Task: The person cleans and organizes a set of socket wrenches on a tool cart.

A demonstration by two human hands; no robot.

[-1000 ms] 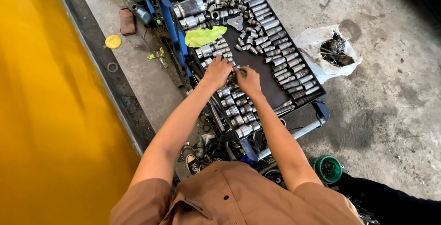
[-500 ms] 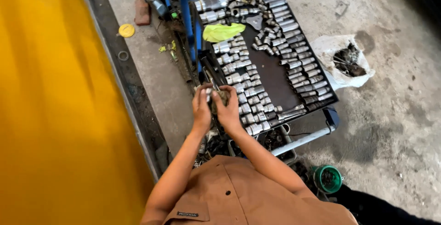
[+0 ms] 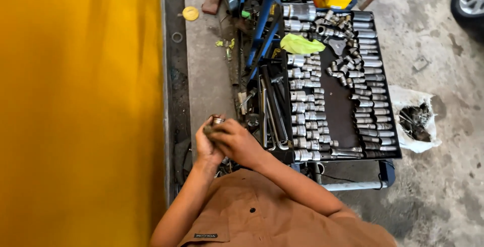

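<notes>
Both hands meet at about 7 o'clock of the black socket tray (image 3: 337, 106). The left hand (image 3: 205, 143) and right hand (image 3: 233, 140) are clenched together around a small metal socket (image 3: 217, 121), which protrudes at their top. Rows of chrome sockets (image 3: 307, 111) fill the tray; a yellow-green rag (image 3: 300, 44) lies at its 11 o'clock.

Hands at the near left corner of a socket tray on a cart.

The left hand (image 3: 205, 143) and right hand (image 3: 237, 141) meet around what seems to be a small socket (image 3: 218, 121), just left of the tray (image 3: 390, 126). In the tray, long wrenches (image 3: 272, 108) lie along the left edge, with rows of sockets (image 3: 307, 111) to their right. A cloth (image 3: 300, 44) rests toward the tray's far end. A bag (image 3: 416, 121) sits on the floor (image 3: 443, 191) right of the tray; a wall (image 3: 80, 111) stands far left.
</notes>
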